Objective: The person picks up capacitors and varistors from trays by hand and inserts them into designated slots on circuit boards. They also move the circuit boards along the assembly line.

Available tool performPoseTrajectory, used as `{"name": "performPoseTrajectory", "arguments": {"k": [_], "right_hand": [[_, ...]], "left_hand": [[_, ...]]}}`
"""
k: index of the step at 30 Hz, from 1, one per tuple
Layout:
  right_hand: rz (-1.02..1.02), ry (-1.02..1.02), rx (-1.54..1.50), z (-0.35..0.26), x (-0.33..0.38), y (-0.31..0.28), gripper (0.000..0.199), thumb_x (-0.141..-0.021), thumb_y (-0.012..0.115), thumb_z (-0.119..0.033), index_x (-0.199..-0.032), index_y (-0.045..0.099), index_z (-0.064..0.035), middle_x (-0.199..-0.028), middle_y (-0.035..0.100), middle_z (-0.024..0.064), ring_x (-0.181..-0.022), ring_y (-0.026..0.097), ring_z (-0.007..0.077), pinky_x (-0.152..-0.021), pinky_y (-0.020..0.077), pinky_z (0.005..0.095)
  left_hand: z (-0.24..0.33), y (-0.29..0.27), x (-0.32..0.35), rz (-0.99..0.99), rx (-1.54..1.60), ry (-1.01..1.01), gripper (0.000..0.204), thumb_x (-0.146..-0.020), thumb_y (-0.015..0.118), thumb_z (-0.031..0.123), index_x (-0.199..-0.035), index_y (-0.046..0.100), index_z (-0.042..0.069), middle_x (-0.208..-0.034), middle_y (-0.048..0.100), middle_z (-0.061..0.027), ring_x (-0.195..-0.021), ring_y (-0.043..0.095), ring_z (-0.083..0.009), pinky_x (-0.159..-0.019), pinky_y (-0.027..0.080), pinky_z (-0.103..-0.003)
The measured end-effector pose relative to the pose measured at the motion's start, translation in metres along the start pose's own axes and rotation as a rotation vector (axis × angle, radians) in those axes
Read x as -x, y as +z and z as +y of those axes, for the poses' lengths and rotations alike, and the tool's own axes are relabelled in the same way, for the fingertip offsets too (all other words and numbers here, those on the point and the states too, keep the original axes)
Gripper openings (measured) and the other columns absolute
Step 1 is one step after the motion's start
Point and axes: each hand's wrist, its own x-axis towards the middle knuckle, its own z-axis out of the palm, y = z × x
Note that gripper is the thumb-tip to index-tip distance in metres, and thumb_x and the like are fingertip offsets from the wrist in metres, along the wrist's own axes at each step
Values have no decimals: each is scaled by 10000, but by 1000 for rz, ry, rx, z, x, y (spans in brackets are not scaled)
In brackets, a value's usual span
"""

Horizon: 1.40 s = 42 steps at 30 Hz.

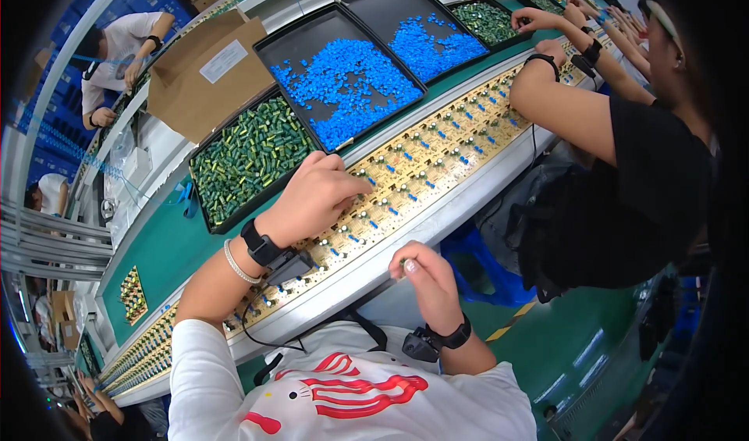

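A row of tan circuit boards (449, 138) fitted with small blue and green parts lies along the conveyor in front of me. My left hand (312, 195) is over the boards, its fingers pinched close to their surface. Whatever sits between those fingertips is hidden. Nearer to my body, off the front rail, my right hand (429, 279) is curled closed. A bit of a small dark green component (402, 262) shows at its fingertips. Just beyond my left hand is a black tray (198, 200) heaped with green cylindrical components (248, 154).
Two black trays (292, 38) of blue parts (343, 82) stand behind the boards. A cardboard box (183, 90) is at the back left. A co-worker in black (624, 140) reaches over the line at right. A metal rail (460, 203) edges the conveyor.
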Motion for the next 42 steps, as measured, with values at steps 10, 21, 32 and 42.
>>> {"name": "performPoseTrajectory", "arguments": {"k": [10, 21, 32, 42], "right_hand": [[235, -109, 229, -14, -4, 3, 167, -942, 569, 8, -1086, 653, 17, -1047, 578, 42, -906, 528, 100, -826, 413, 234], [236, -128, 867, -8, -42, 6, 195, -859, 684, -10, -1049, 725, -5, -866, 684, 103, -731, 624, 143, -688, 503, 266], [-15, -83, 1023, -16, -59, -4, 178, -876, 664, -12, -1046, 717, -11, -895, 700, 116, -754, 663, 188, -688, 523, 292], [-120, -104, 1115, -17, -63, 0, 157, -846, 668, 19, -996, 705, -5, -904, 689, 126, -814, 690, 236, -715, 545, 319]], "left_hand": [[-4, -5, 1, -7, -189, 249, 293, -719, 701, 84, -1006, 751, 114, -853, 716, 23, -840, 533, -193, -841, 404, -332], [-5, -20, 28, 68, 51, 46, 356, -796, 682, 97, -1150, 697, 65, -981, 710, -82, -937, 649, -291, -870, 479, -442], [-83, -56, 114, 219, -89, -234, 280, -904, 674, 172, -1145, 662, 30, -1173, 664, -152, -1133, 600, -357, -992, 474, -447], [-77, -51, 115, 340, -186, -164, 91, -862, 651, 68, -939, 697, 79, -931, 639, -67, -977, 592, -277, -902, 447, -397]]}}
